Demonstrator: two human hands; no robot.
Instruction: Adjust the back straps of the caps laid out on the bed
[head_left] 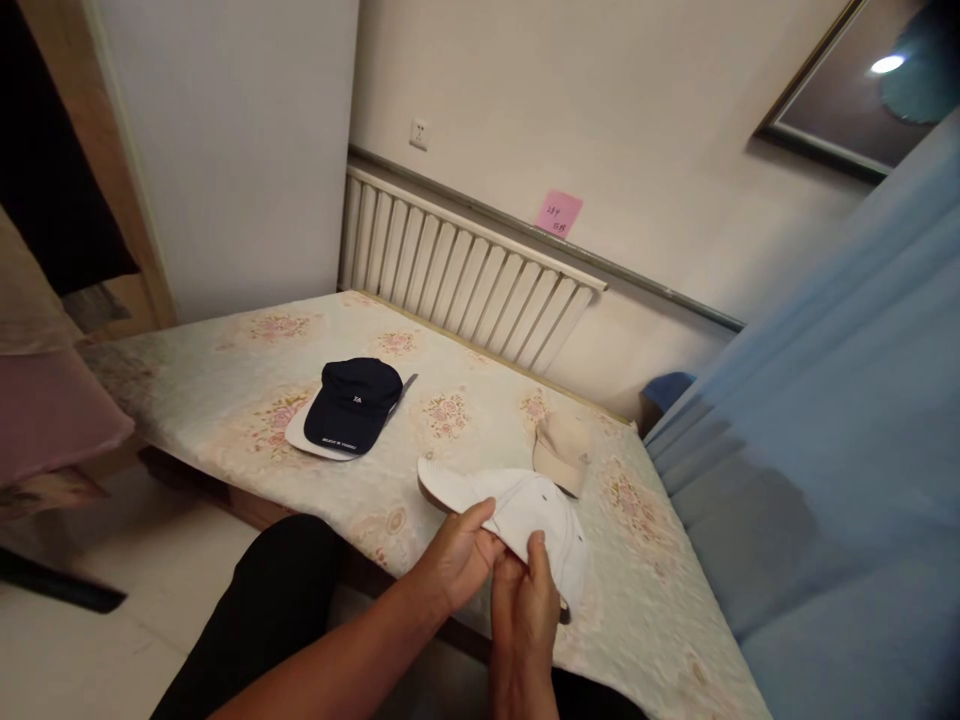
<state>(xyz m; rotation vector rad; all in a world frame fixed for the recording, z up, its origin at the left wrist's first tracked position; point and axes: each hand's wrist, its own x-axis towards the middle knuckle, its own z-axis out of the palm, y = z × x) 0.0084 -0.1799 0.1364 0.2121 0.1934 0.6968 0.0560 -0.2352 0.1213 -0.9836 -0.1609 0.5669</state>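
A white baseball cap (536, 505) is held between both my hands above the near side of the bed, its brim pointing left. My left hand (463, 553) pinches the lower edge near the brim, thumb on the outside. Close beside it, my right hand (525, 590) grips the rim nearer the back, its thumb up against the crown; the fingers of both hands are partly hidden. Just behind the white cap lies a beige cap (562, 450). Farther left on the bed, a navy cap (354, 400) with small white lettering rests on top of another white-brimmed cap (298, 432).
The bed (450, 370) has a pale floral cover. Behind it are a white radiator (457, 265) and a wall with a pink note (559, 212). A blue curtain (810, 450) hangs along the right side. Pink cloth (56, 420) is at the left.
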